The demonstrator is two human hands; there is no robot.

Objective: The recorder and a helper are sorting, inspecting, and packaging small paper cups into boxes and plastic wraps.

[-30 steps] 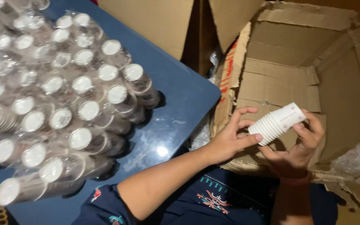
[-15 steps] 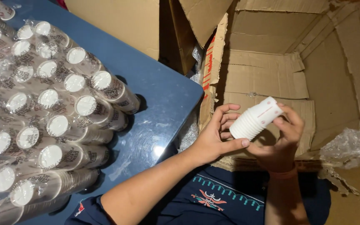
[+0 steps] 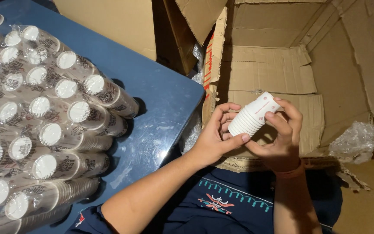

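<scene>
Both hands hold a short stack of white paper cups [image 3: 253,116] over the open cardboard box [image 3: 278,65], just in front of the person's lap. The left hand [image 3: 215,134] cups the wide, rimmed end, its thumb pressed along the lower edge and its fingers curled behind; the right hand [image 3: 282,134] closes its grip round the narrow bottom end, fingers over the top. Both grips are clenched on the stack, which lies tilted, bottoms up and to the right. The step in hand looks like checking or squaring up a nested stack lifted clear of the box. Any next move calls for even pressure from both ends, since thin nested cups slide apart or dent easily. The stack is plain white with ridged rims and a small red mark on the outermost cup. To the left, the blue table [image 3: 152,86] carries many plastic-wrapped sleeves of cups [image 3: 57,125] lying on their sides. Crumpled clear plastic [image 3: 353,141] lies inside the box.
</scene>
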